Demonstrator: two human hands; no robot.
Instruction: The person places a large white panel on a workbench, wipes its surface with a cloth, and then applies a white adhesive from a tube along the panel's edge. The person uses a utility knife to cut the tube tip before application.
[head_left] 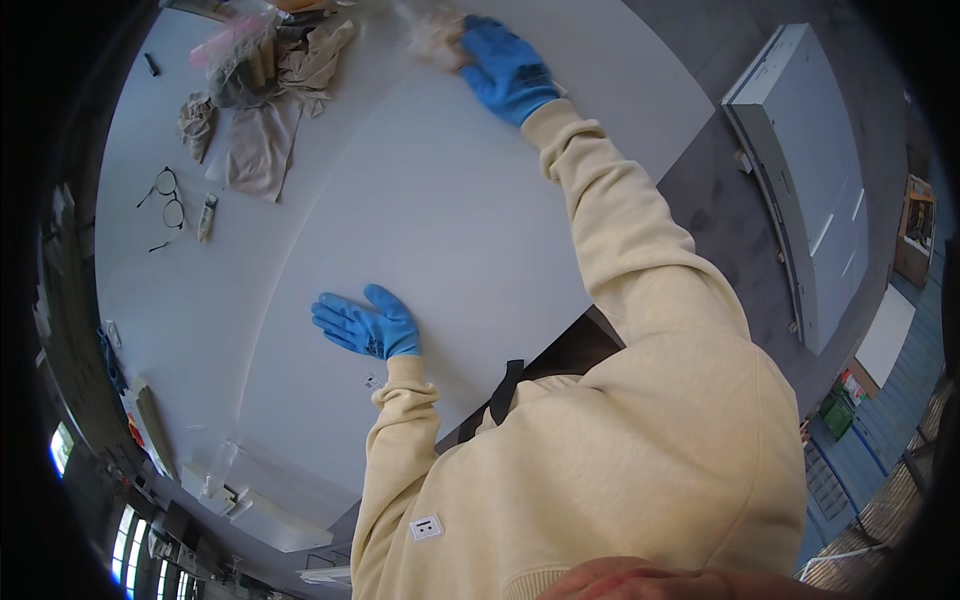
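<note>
My left hand (372,322), in a blue glove, rests flat on a large white panel (450,250) with its fingers stretched out and the thumb apart. It holds nothing. At the far end of the panel my right hand (505,68), also gloved in blue, is bent over a pale crumpled cloth (436,38). The cloth is smeared by motion and sticks out to the left of the fingers. How the fingertips grip it is partly hidden.
Rags (262,150) and a clear-and-pink plastic bag (235,45) lie at the far left. Eyeglasses (168,198) and a small tube (207,217) are nearer. A stack of white panels (815,180) stands to the right. Clear plastic sheeting (240,470) lies at the near left.
</note>
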